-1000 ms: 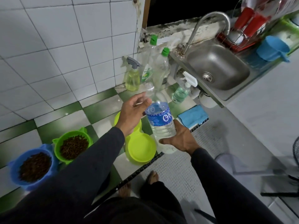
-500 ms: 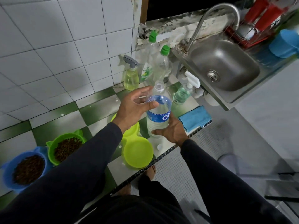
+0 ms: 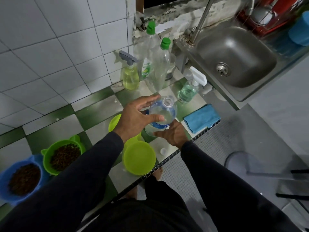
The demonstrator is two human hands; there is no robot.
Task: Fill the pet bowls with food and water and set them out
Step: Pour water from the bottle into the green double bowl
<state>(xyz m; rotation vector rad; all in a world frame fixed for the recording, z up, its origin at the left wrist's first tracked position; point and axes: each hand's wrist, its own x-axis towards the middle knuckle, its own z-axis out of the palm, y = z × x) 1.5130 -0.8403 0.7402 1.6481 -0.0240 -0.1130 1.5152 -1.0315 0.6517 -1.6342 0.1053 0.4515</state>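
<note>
A clear water bottle [image 3: 164, 114] with a blue label is uncapped, its mouth tipped toward me above the counter. My right hand [image 3: 172, 135] grips its lower body from below. My left hand [image 3: 136, 117] holds its shoulder, thumb on the near side and fingers on the far side. Its white cap [image 3: 163, 150] lies on the counter. An empty lime bowl [image 3: 138, 159] sits under my left wrist, and a second lime bowl [image 3: 114, 122] is partly hidden behind that hand. At the left, a green bowl [image 3: 64, 155] and a blue bowl [image 3: 21, 180] hold brown kibble.
Spray bottles [image 3: 130, 76] and green-capped bottles [image 3: 161, 64] stand against the tiled wall. A folded blue cloth [image 3: 201, 118] lies near the counter edge. The steel sink [image 3: 234, 59] and its tap are at the right, with a dish rack [image 3: 267, 17] behind it.
The bottle has tilted so that its open mouth faces me. My left hand has moved from beside the bottle's neck onto its shoulder. The view has shifted slightly.
</note>
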